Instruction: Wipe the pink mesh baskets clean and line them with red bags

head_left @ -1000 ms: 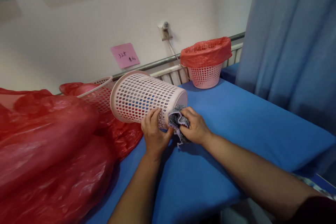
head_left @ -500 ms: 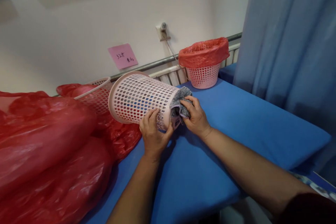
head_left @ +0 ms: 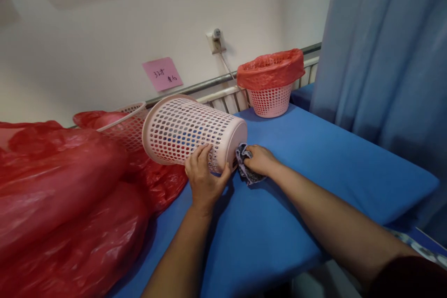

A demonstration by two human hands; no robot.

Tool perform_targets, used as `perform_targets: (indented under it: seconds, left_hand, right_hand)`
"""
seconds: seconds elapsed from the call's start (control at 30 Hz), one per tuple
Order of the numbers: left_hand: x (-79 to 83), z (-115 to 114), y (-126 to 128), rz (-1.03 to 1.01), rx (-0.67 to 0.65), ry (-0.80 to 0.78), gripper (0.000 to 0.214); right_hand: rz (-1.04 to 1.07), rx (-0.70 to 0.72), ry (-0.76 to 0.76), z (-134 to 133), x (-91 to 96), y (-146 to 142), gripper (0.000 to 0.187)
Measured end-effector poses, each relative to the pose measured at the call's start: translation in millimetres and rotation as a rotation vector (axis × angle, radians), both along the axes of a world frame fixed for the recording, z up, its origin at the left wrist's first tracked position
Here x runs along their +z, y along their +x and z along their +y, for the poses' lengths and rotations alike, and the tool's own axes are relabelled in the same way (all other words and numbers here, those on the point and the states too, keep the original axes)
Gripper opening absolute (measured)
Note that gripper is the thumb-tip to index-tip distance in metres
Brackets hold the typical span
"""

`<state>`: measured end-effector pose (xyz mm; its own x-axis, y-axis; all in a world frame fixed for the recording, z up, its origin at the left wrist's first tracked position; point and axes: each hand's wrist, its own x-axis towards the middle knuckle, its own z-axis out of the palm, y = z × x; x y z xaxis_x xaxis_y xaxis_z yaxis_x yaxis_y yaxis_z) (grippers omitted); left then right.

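A pale pink perforated wastebasket (head_left: 188,130) lies on its side above the blue bed surface (head_left: 279,223), its base facing right. Near the base, my left hand (head_left: 206,177) grips its lower side, with the thumb on the bottom edge. My right hand (head_left: 260,160) is closed on a crumpled grey cleaning cloth (head_left: 247,167), which touches the lower part of the basket's base. The cloth hides some of the base, and the fingers of my right hand are partly out of sight.
Red plastic bags (head_left: 70,195) are heaped at the left, partly covering another pink basket (head_left: 131,123). A pink basket with a red liner (head_left: 270,84) stands by the rail at the back. A blue curtain (head_left: 380,56) hangs at the right; a wall socket (head_left: 215,41) holds a plug.
My right hand and the cloth have moved down from the upper edge of the wastebasket's base, uncovering more of it. My left hand keeps its grip in the same place.
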<state>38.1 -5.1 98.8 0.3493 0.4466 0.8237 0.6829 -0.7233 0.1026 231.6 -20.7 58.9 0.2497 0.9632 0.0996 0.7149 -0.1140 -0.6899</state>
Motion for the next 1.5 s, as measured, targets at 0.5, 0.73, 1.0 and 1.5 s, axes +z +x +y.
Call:
perform_targets:
  seconds: [0.5, 0.73, 1.0, 1.5]
  left_hand:
    - [-1.6, 2.8, -4.5, -0.012, -0.001, -0.014, 0.061]
    - [-0.9, 2.4, -3.0, -0.008, -0.019, 0.022, 0.061]
    - [-0.4, -1.6, 0.2, -0.005, -0.018, 0.021, 0.059]
    - [-1.3, 3.4, -3.9, -0.027, -0.017, 0.001, 0.060]
  right_hand:
    - [0.029, 0.274, 0.295, -26.0, 3.3, -17.5, 0.028]
    - [-0.001, 0.086, 0.154, -3.4, -17.0, -7.6, 0.040]
    - [0.359, -0.243, 0.537, 26.4, -18.9, 13.6, 0.042]
    - [-0.002, 0.386, 0.198, -14.7, -6.4, -10.4, 0.030]
